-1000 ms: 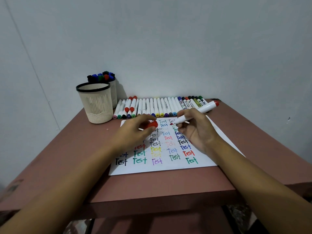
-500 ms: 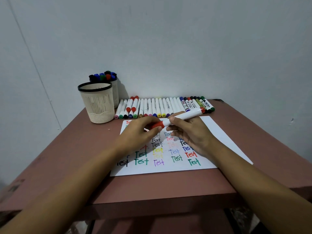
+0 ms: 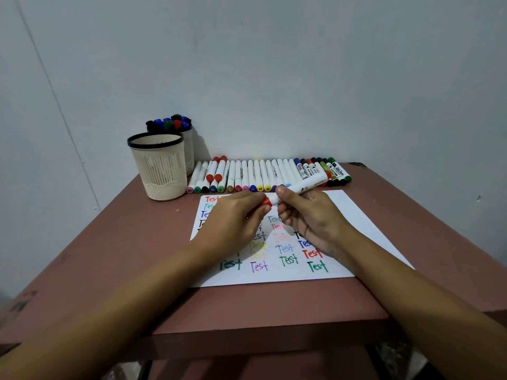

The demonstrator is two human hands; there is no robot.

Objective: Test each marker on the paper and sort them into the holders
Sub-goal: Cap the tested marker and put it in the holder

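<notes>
Step, likely: capping red marker [image 3: 297,187] once tested. Right hand [image 3: 312,218] grip pinches white barrel. Left hand [image 3: 233,218] grip pinches red cap [image 3: 265,202], which meets barrel end. Marker is held tilted just above paper [image 3: 356,223], near row of markers [image 3: 260,174]. Next move: seat cap fully, then carry marker left to front holder [image 3: 157,165] or marker-filled rear holder [image 3: 188,149]. Marker: fat white body, red ends, small black print.

A reddish-brown bench [image 3: 123,256] carries a white paper sheet [image 3: 356,229], a row of markers [image 3: 263,174] along its far edge, and a mesh holder [image 3: 160,171] with a second holder [image 3: 188,149] just behind, far left.
</notes>
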